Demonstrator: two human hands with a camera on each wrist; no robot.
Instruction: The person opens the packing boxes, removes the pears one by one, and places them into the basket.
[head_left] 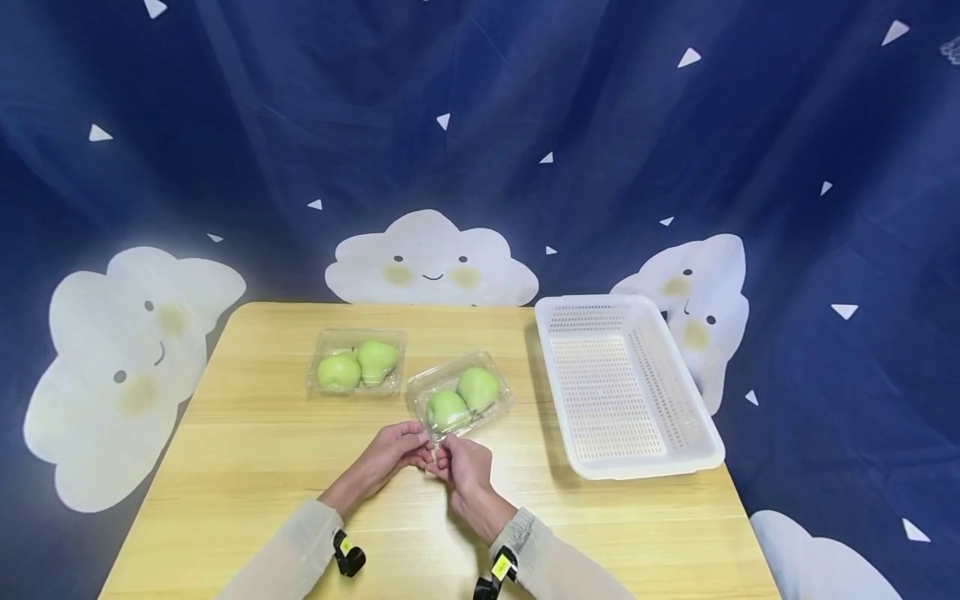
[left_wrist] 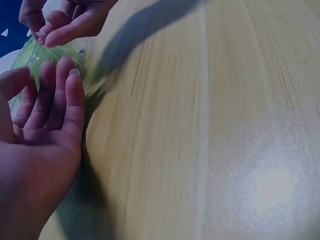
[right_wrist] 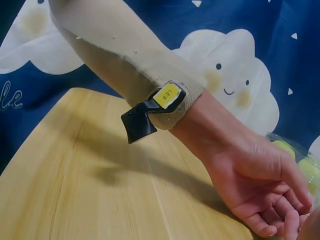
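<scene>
A clear plastic clamshell box (head_left: 431, 385) with two green fruits (head_left: 477, 388), apple- or pear-like, lies at an angle on the table's middle. At its near corner my left hand (head_left: 382, 460) pinches the plastic edge between thumb and forefinger. Close beside it, my right hand (head_left: 471, 475) also pinches that corner, its other fingers curled in. In the left wrist view, the left hand's remaining fingers bend loosely, palm upward. Fingers partly hide the exact grip on the edge. A second clear clamshell (head_left: 326, 340), also with two green fruits (head_left: 339, 372), rests to the left, untouched.
On the right of the wooden table (head_left: 247, 467) stands a white perforated plastic basket (head_left: 609, 400), with nothing visible inside. A dark blue curtain (head_left: 480, 108) with cloud faces hangs behind the table. Small black cameras are strapped to both wrists.
</scene>
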